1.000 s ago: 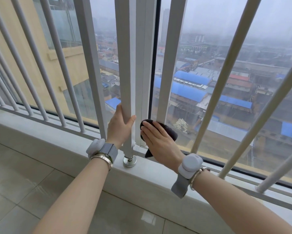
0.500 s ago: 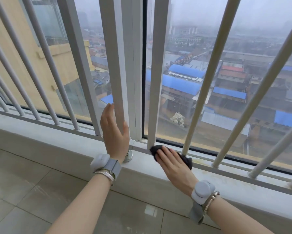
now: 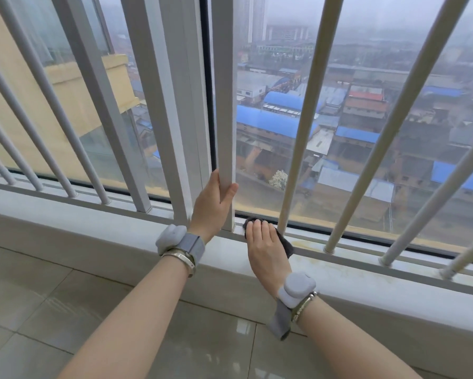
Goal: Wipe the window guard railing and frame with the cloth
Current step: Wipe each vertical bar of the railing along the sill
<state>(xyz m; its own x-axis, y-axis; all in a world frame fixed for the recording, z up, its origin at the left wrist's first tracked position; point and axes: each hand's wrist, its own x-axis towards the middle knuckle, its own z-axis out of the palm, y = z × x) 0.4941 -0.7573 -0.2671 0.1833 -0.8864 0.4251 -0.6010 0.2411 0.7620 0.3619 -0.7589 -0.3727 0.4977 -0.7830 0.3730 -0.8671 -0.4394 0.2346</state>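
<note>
While left hand (image 3: 213,203) grips white square bar (image 3: 225,105), right hand (image 3: 262,242) presses dark crumpled cloth (image 3: 283,243) flat on rail.

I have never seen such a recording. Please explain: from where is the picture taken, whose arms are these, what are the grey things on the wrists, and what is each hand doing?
The camera sits on a person's head and looks down at their own arms; there is no robot. The left hand grips a flat white upright bar of the window guard. The right hand presses a dark cloth flat on the bottom rail of the frame, beside a round bar. Each wrist carries a grey strapped device; its purpose is not visible. Outside the glass are rooftops.
</note>
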